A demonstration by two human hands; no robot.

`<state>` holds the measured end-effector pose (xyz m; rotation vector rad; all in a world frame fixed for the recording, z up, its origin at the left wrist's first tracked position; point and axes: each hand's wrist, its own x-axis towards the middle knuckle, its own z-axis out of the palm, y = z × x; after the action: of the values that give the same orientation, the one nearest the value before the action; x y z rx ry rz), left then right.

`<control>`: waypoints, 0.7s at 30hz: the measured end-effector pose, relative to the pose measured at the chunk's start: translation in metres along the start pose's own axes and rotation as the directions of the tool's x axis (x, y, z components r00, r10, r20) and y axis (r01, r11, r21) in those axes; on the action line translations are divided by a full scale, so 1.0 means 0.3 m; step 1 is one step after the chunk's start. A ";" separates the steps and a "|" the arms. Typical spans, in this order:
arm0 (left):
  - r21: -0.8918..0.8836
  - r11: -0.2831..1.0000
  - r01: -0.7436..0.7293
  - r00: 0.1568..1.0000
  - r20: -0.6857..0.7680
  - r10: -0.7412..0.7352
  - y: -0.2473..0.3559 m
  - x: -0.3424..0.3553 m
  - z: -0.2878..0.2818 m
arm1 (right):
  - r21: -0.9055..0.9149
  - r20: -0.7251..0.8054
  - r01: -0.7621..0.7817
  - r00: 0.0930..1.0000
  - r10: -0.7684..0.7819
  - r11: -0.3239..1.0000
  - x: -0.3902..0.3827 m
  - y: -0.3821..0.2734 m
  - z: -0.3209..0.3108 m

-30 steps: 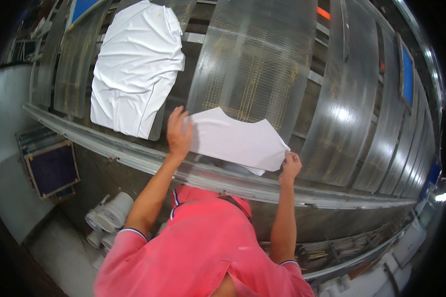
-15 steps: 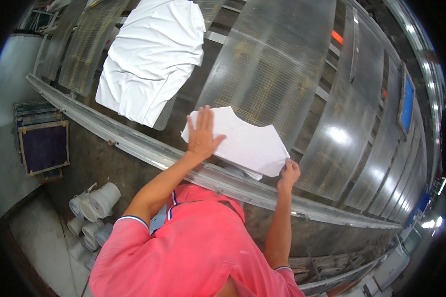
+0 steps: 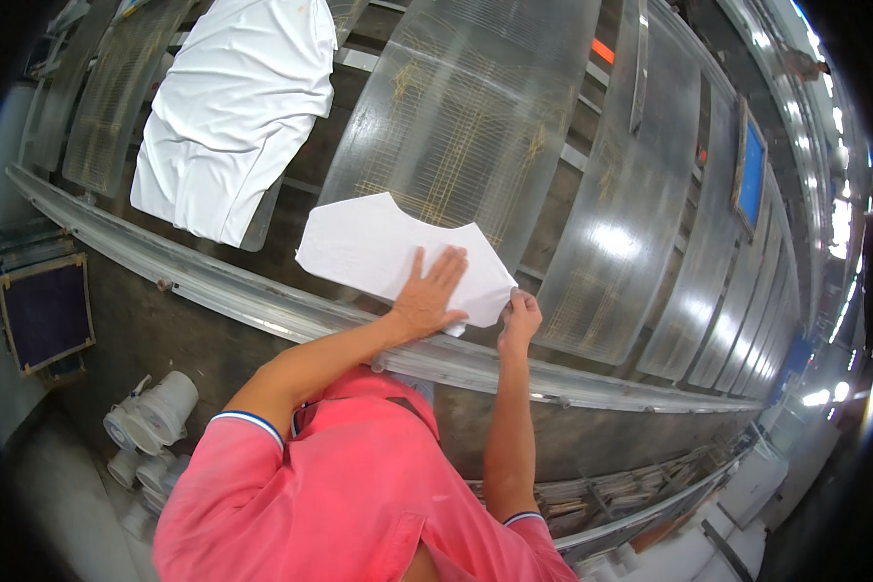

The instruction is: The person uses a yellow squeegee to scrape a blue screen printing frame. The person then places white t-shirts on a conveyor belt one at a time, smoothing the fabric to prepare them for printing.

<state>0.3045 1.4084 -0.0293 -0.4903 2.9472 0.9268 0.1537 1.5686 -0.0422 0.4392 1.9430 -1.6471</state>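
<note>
A white cut fabric panel [image 3: 369, 238] with a curved neckline notch lies at the near end of a long, shiny grey printing board [image 3: 466, 116]. My left hand [image 3: 432, 299] rests flat on the panel's right half, fingers spread, palm near its lower edge. At the panel's right corner, my right hand [image 3: 521, 318] pinches the fabric edge between thumb and fingers. A bit of white cloth shows below the panel's near edge; whether it is another layer I cannot tell.
A rumpled white cloth [image 3: 238, 116] covers the board to the left. More boards [image 3: 621, 213] run off to the right, one bearing a blue-framed screen [image 3: 750, 170]. A metal rail [image 3: 242, 301] crosses in front of me. White buckets [image 3: 170, 403] and a dark framed screen [image 3: 47, 310] stand lower left.
My left hand has slid rightward over the panel, from its left end to its right half. My right hand keeps hold of the right corner. The whole view has shifted a little.
</note>
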 end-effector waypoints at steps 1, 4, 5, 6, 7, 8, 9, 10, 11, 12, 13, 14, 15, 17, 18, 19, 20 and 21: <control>-0.024 0.999 -0.028 1.000 -0.003 0.028 0.034 0.017 0.015 | -0.003 0.005 -0.004 1.000 0.004 1.000 -0.006 -0.005 -0.003; -0.076 0.991 -0.108 0.994 -0.041 0.105 0.120 0.071 0.068 | 0.028 -0.044 0.025 0.999 -0.024 0.999 -0.038 -0.009 -0.007; -0.069 0.989 -0.134 0.991 -0.038 0.132 0.150 0.090 0.090 | 0.013 -0.056 0.040 0.998 -0.039 0.999 -0.049 -0.021 -0.016; -0.062 0.985 -0.161 0.987 -0.031 0.159 0.178 0.112 0.111 | 0.001 -0.069 0.052 0.996 -0.052 0.999 -0.063 -0.031 -0.028; -0.055 0.982 -0.180 0.984 -0.023 0.179 0.193 0.119 0.122 | -0.014 -0.077 0.060 0.995 -0.061 0.998 -0.083 -0.032 -0.039; -0.041 0.981 -0.189 0.981 -0.052 0.187 0.202 0.122 0.133 | -0.061 -0.075 0.076 0.994 -0.081 0.995 -0.100 -0.031 -0.059; -0.021 0.978 -0.207 0.976 -0.075 0.205 0.211 0.126 0.150 | -0.089 -0.068 0.093 0.993 -0.099 0.992 -0.115 -0.029 -0.084; 0.003 0.973 -0.231 0.968 -0.099 0.231 0.216 0.122 0.154 | -0.111 -0.063 0.116 0.990 -0.123 0.987 -0.132 -0.031 -0.114; -0.021 0.981 -0.192 0.974 -0.130 0.187 0.202 0.104 0.158 | -0.134 -0.056 0.138 0.988 -0.147 0.981 -0.147 -0.033 -0.143; -0.046 0.985 -0.166 0.975 -0.158 0.157 0.178 0.088 0.152 | -0.193 -0.073 0.140 0.985 -0.157 0.971 -0.151 -0.034 -0.181; -0.070 0.988 -0.138 0.973 -0.195 0.122 0.149 0.071 0.141 | -0.174 -0.065 0.148 0.985 -0.161 0.974 -0.159 -0.039 -0.213; -0.090 0.992 -0.083 0.982 -0.174 0.067 0.101 0.042 0.126 | -0.158 -0.052 0.156 0.985 -0.166 0.975 -0.168 -0.044 -0.246; -0.032 0.999 -0.026 0.992 -0.127 0.022 0.063 0.007 0.068 | -0.138 -0.042 0.163 0.984 -0.171 0.977 -0.178 -0.048 -0.286; 0.075 0.993 0.094 0.979 -0.190 -0.078 -0.047 -0.073 0.020 | -0.106 -0.009 0.164 0.986 -0.166 0.981 -0.193 -0.057 -0.352; 0.116 0.972 0.206 0.961 -0.211 -0.178 -0.080 -0.121 -0.036 | -0.091 0.016 0.162 0.987 -0.161 0.983 -0.193 -0.056 -0.383; 0.147 0.942 0.303 0.928 -0.269 -0.257 -0.113 -0.171 -0.087 | -0.094 0.039 0.169 0.985 -0.166 0.981 -0.184 -0.057 -0.408; 0.186 0.900 0.394 0.888 -0.330 -0.320 -0.126 -0.223 -0.158 | -0.096 0.061 0.177 0.983 -0.172 0.979 -0.173 -0.057 -0.433; 0.186 0.840 0.509 0.824 -0.386 -0.414 -0.123 -0.283 -0.222 | -0.103 0.087 0.184 0.981 -0.176 0.977 -0.163 -0.059 -0.447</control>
<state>0.4017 1.3673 0.0140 -1.3920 2.9177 0.3855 0.1561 1.7008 0.0143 0.1576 2.0542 -1.6294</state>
